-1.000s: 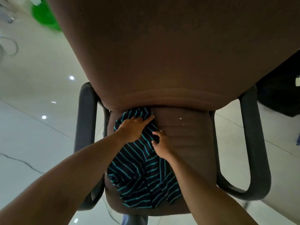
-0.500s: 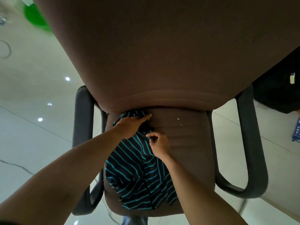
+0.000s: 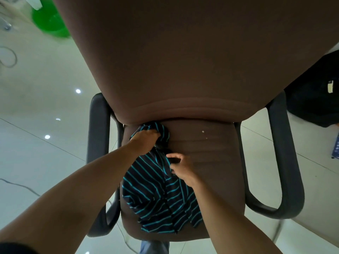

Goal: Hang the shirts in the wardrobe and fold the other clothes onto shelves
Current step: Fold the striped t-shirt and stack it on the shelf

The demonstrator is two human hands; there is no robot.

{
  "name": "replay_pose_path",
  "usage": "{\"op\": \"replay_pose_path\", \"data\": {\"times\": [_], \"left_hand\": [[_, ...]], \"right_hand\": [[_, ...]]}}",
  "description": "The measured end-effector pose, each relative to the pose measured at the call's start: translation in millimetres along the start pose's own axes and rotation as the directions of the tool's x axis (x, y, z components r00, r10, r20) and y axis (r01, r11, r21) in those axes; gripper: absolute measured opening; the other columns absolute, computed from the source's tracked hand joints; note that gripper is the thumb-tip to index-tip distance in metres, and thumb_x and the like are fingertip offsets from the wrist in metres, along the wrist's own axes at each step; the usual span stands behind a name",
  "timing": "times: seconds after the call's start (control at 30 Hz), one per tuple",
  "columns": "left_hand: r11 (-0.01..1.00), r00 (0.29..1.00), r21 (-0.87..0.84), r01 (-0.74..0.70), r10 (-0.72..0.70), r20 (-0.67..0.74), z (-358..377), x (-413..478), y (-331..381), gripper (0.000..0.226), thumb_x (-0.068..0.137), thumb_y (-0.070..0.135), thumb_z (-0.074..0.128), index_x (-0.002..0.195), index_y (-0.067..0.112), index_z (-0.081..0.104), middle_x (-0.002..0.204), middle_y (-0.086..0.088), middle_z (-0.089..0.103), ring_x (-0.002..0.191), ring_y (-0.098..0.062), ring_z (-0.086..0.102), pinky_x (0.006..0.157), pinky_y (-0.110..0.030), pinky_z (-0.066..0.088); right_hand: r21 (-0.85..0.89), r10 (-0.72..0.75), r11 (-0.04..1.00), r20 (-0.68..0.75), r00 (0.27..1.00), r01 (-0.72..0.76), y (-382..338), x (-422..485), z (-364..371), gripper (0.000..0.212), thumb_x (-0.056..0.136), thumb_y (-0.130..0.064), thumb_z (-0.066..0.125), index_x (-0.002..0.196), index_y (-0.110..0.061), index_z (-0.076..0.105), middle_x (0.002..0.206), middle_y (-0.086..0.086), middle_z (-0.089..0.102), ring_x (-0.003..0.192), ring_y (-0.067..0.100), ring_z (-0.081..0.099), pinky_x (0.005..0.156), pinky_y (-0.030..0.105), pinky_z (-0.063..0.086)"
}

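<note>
A dark shirt with teal stripes [image 3: 157,198] lies crumpled on the seat of a brown office chair [image 3: 211,162]. My left hand [image 3: 145,141] is closed in a fist on the shirt's top part, bunching the cloth close under the chair's backrest [image 3: 183,61]. My right hand [image 3: 181,166] pinches the shirt's right edge between thumb and fingers, a little lower on the seat. The shirt's lower half spreads toward the seat's front edge.
The chair has black armrests on the left [image 3: 97,143] and right [image 3: 286,162]. A glossy tiled floor [image 3: 45,125] surrounds it, with thin cables lying on it at the left. A green round object [image 3: 49,21] sits at top left, a dark bag [image 3: 315,92] at right.
My left hand went from lying flat on the shirt to a fist bunching its top. My right hand slid slightly down and right, still pinching the cloth.
</note>
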State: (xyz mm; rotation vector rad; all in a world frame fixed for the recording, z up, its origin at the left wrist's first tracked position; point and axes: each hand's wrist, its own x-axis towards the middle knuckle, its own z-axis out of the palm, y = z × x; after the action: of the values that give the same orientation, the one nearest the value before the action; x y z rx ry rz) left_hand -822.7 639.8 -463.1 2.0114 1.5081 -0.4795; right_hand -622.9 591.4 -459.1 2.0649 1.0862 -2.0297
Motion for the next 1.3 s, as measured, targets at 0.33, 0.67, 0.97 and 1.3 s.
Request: {"op": "replay_pose_path", "data": {"times": [0.33,0.67,0.97,1.3], "left_hand": [[0.931,0.959,0.277,-0.237,0.178,0.221,-21,12,13,0.04,0.097,0.007,0.048,0.134,0.022,0.056,0.166,0.013,-0.008,0.057,-0.008,0.04,0.049,-0.025,0.031],[0.98,0.972,0.107,-0.166,0.144,0.183,-16,24,-1,0.044,0.093,0.008,0.053,0.135,0.021,0.057,0.148,0.011,0.039,0.111,-0.019,0.06,0.082,-0.034,0.05],[0.99,0.998,-0.14,0.027,-0.034,-0.05,-61,-21,12,0.062,0.09,0.008,0.054,0.146,0.033,0.046,0.141,0.003,0.035,0.113,-0.028,0.06,0.096,-0.042,0.05],[0.953,0.942,-0.304,0.011,-0.111,-0.316,-149,-103,39,0.028,0.096,0.016,0.059,0.118,0.031,0.068,0.121,0.003,0.059,0.113,-0.019,0.057,0.102,-0.035,0.045]], "right_hand": [[0.214,0.105,0.968,0.118,0.987,-0.128,-1,3,10,0.037,0.087,-0.01,0.07,0.121,-0.027,0.069,0.115,0.005,0.068,0.101,0.014,0.065,0.077,0.026,0.057],[0.295,0.027,0.956,-0.098,0.995,0.003,3,-6,10,0.037,0.086,-0.016,0.074,0.122,-0.016,0.07,0.109,-0.005,0.068,0.091,0.004,0.067,0.073,0.014,0.052],[0.15,-0.102,0.978,-0.265,0.959,0.145,-22,-42,-37,0.018,0.092,-0.005,0.066,0.088,-0.02,0.076,0.058,-0.013,0.064,0.044,0.006,0.047,0.043,0.02,0.036],[-0.22,-0.423,0.899,-0.204,0.883,0.379,-34,-156,-142,0.031,0.093,-0.006,0.064,0.095,-0.034,0.077,0.1,-0.01,0.072,0.102,0.044,0.063,0.091,0.058,0.051]]}}
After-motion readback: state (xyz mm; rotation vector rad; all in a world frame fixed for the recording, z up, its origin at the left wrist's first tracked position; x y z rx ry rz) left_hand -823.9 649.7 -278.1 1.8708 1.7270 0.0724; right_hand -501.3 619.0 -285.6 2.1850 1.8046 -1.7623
